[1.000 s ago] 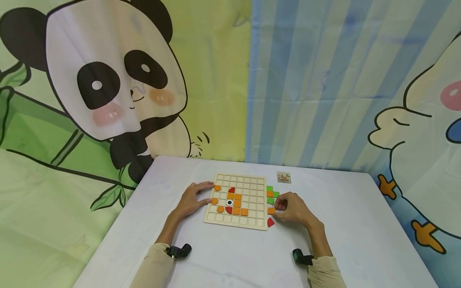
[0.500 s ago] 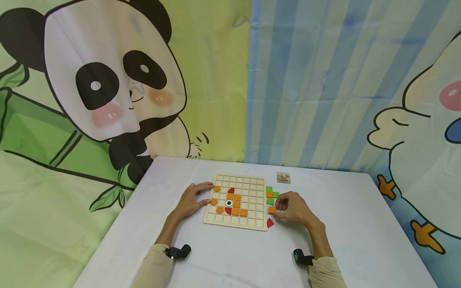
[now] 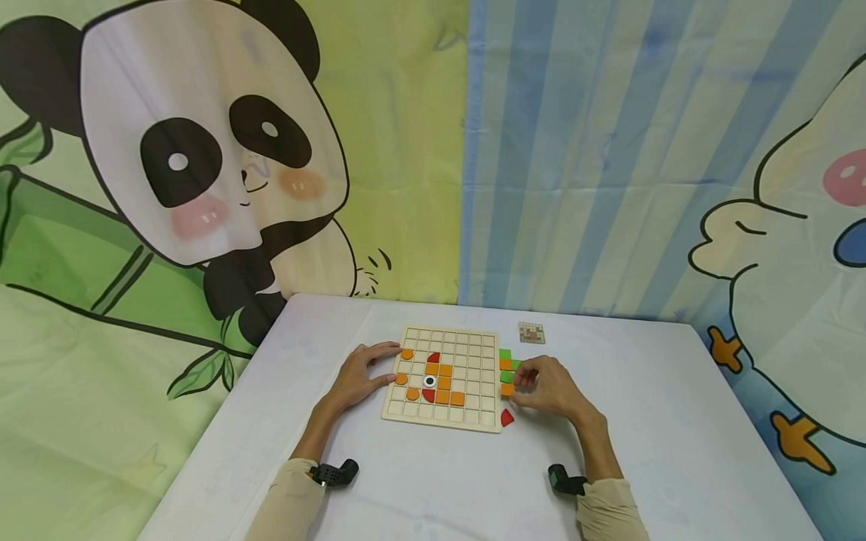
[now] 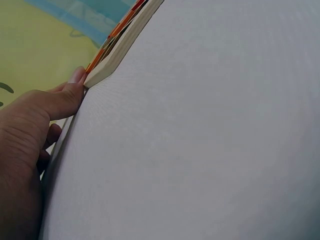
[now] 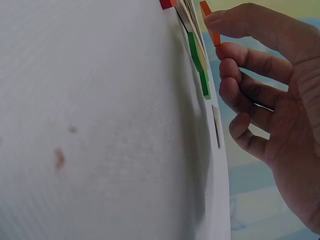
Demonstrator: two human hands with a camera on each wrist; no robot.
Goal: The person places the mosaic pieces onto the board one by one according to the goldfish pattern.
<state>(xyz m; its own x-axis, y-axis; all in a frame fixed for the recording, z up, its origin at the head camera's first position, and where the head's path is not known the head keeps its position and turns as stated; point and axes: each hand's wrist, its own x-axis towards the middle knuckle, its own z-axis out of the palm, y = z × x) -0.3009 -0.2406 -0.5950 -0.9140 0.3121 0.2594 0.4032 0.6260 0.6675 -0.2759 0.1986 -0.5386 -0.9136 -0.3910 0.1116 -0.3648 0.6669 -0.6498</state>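
My right hand [image 3: 551, 387] pinches an orange square tile [image 3: 507, 390] between thumb and index finger, by the right edge of a wooden grid board [image 3: 473, 368]. The right wrist view shows this tile [image 5: 216, 39] tilted and raised off the table, the other fingers loosely bent. At the board's left edge rests my left hand [image 3: 357, 374], thumb and fingers spread against the side. On the board lie several orange squares [image 3: 443, 383], orange discs [image 3: 412, 394], red rounded pieces [image 3: 429, 395] and a black-and-white eye disc [image 3: 429, 382].
Right of the board are green tiles [image 3: 506, 354], another orange square [image 3: 505, 364] and a red piece [image 3: 507, 418]. A small patterned card [image 3: 531, 333] lies farther back on the white table [image 3: 433, 481]. Printed curtains [image 3: 406, 150] hang behind it.
My right hand has shifted slightly and lifted the orange square tile, which sat on the table beside the board earlier. My left hand stays at the board's left edge.
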